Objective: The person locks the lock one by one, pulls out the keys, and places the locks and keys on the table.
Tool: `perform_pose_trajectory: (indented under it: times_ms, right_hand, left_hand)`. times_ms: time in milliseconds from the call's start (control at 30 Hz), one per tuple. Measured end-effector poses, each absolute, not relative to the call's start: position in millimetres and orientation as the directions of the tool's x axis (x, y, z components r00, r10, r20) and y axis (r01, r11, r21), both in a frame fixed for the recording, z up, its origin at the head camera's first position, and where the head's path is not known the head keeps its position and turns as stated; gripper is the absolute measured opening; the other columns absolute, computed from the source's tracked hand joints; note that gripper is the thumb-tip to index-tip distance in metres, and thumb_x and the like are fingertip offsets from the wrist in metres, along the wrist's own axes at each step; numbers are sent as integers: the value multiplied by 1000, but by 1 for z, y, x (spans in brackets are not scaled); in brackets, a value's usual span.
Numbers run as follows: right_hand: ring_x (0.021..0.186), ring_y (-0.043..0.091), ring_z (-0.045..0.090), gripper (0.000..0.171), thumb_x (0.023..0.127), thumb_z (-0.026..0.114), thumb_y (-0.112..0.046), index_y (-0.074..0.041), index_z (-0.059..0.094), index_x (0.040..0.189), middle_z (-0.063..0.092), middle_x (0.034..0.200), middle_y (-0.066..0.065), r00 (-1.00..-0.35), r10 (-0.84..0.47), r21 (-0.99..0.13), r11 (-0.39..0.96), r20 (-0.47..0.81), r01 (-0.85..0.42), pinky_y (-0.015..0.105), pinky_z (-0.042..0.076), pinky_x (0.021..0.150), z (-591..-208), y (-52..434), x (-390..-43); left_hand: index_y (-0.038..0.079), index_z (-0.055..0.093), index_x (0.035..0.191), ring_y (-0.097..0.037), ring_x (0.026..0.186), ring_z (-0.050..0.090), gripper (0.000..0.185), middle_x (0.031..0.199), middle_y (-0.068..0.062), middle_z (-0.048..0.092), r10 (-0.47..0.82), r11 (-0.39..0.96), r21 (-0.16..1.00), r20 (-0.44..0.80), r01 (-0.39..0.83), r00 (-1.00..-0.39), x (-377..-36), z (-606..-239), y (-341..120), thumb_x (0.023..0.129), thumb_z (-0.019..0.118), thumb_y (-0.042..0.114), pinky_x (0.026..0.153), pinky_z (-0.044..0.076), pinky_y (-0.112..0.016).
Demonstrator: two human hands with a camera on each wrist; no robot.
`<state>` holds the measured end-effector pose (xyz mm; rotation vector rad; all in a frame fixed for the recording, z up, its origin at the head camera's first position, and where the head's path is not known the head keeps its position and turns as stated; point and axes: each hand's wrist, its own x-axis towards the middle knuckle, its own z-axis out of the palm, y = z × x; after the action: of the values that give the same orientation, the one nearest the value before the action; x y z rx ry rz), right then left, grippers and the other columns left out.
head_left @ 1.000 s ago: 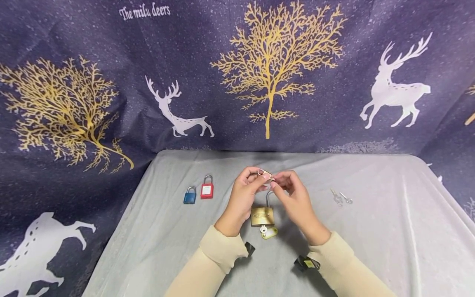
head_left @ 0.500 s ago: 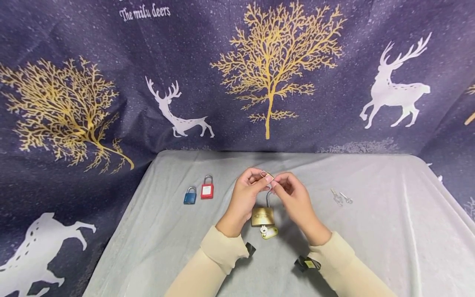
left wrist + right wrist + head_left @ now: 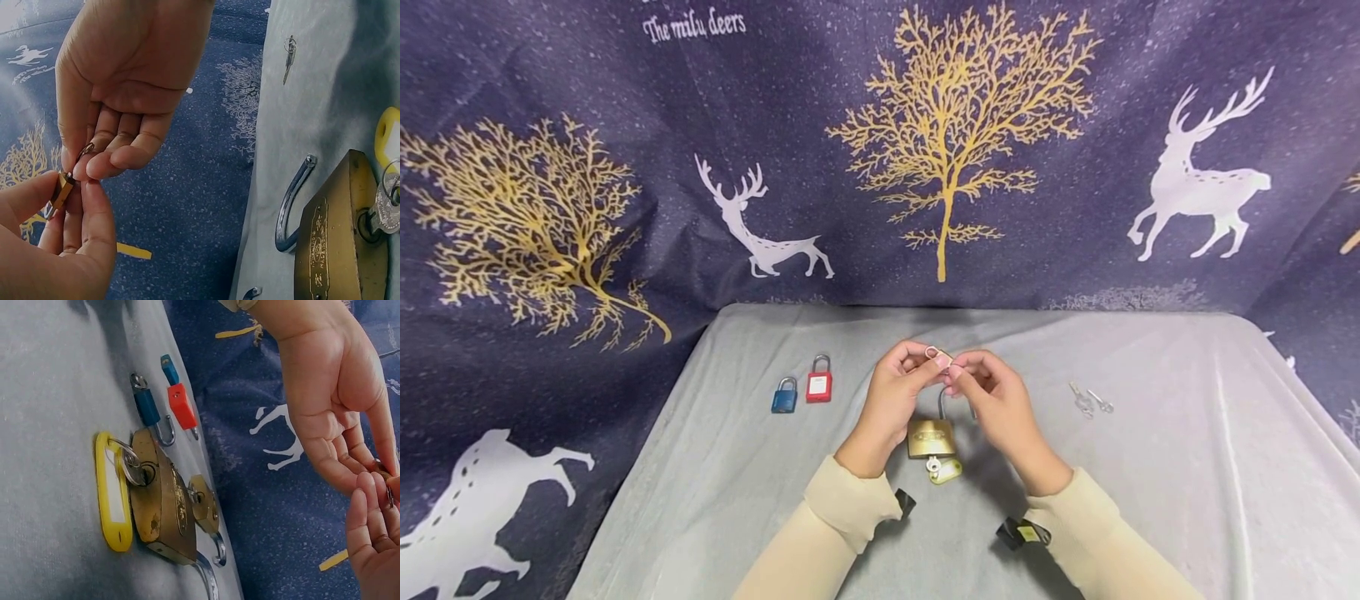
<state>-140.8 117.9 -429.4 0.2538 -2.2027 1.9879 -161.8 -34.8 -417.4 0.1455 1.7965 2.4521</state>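
Observation:
A small brass padlock (image 3: 60, 190) is held up by my left hand (image 3: 891, 408), its fingers and thumb curled round the body. My right hand (image 3: 1000, 408) meets it at fingertip height, thumb and forefinger pinching a small key (image 3: 84, 150) against the lock's end. The key's tip is hidden at the lock. In the head view the little shackle shows above my left thumb. Below both hands lies a large brass padlock (image 3: 930, 437), its shackle raised, with a key (image 3: 933, 464) in its bottom and a yellow tag (image 3: 946, 472) attached.
A blue padlock (image 3: 784, 396) and a red padlock (image 3: 819, 385) lie to the left. Two loose keys (image 3: 1092, 402) lie on the right. The right wrist view also shows another brass padlock (image 3: 203, 503) and a second blue padlock (image 3: 147, 406). Grey cloth (image 3: 1150, 500) covers the table.
The small padlock has tilted slightly and my right fingertips have drawn closer round the key at its end. Both arms stay almost in place.

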Motion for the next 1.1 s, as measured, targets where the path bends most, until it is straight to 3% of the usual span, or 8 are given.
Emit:
perform_pose_trajectory:
  times_ms: [367,533,633,767,1100]
  right_hand:
    - [71,11,68,13,97,65,-9,3,66,103,69,85,24,-974,3,-971,88,225,-224,25,51,54,-431,118,-141]
    - [72,15,68,12,98,65,-11,0,66,103,69,83,12,-980,-3,-977,79,198,-197,25,48,52,-432,118,-141]
    - [74,16,69,15,98,65,-11,2,64,105,69,84,3,-984,-19,-984,19,179,-179,25,54,58,-433,118,-142]
    - [74,12,70,20,99,63,-8,9,62,107,71,84,0,-983,-43,-981,-85,177,-173,28,60,72,-434,118,-144]
    - [70,9,68,22,99,62,-5,16,59,105,70,82,-2,-982,-57,-978,-119,179,-171,26,59,70,-433,120,-144]
  left_hand:
    - [-1,62,99,-10,78,69,10,86,1,69,139,-287,957,-5,-45,-990,-162,-417,-35,93,69,1,82,61,-29]
    - [0,61,99,-10,78,70,9,86,0,68,137,-299,953,-15,-56,-990,-162,-417,-35,93,68,0,82,61,-28]
    - [3,61,98,-11,78,70,9,87,0,67,132,-311,949,-16,-57,-991,-163,-418,-36,93,67,-1,82,61,-28]
    - [4,61,99,-10,80,69,9,87,1,67,125,-325,944,-13,-54,-992,-163,-418,-36,93,67,-1,82,61,-27]
    - [0,59,100,-9,77,70,9,86,1,66,140,-349,935,-11,-60,-990,-162,-417,-35,94,65,-2,79,61,-26]
